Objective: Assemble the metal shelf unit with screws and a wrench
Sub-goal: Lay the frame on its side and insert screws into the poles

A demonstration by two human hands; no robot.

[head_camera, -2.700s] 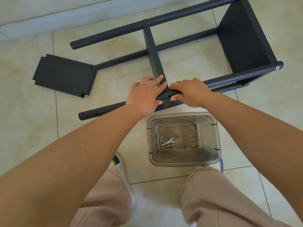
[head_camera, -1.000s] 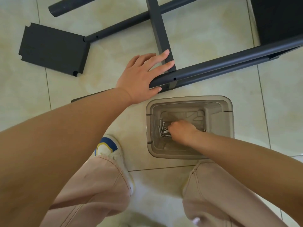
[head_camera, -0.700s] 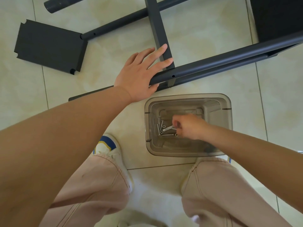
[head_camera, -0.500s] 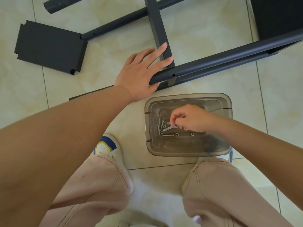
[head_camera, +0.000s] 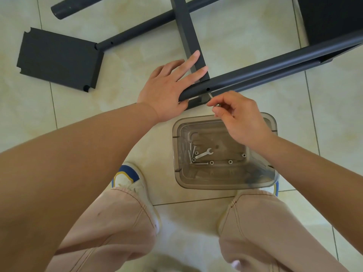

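While left hand (head_camera: 169,89) rests flat on pole (head_camera: 275,68) | right hand (head_camera: 238,116) pinches screw (head_camera: 211,95) | wrench (head_camera: 204,153) in bin (head_camera: 225,185)

Home interior, glossy tiled floor (head_camera: 245,36)

No text, label, brand, number or sign can be read anywhere in view.

Bright, even daylight — soft shadows, wide-angle bending at edges.
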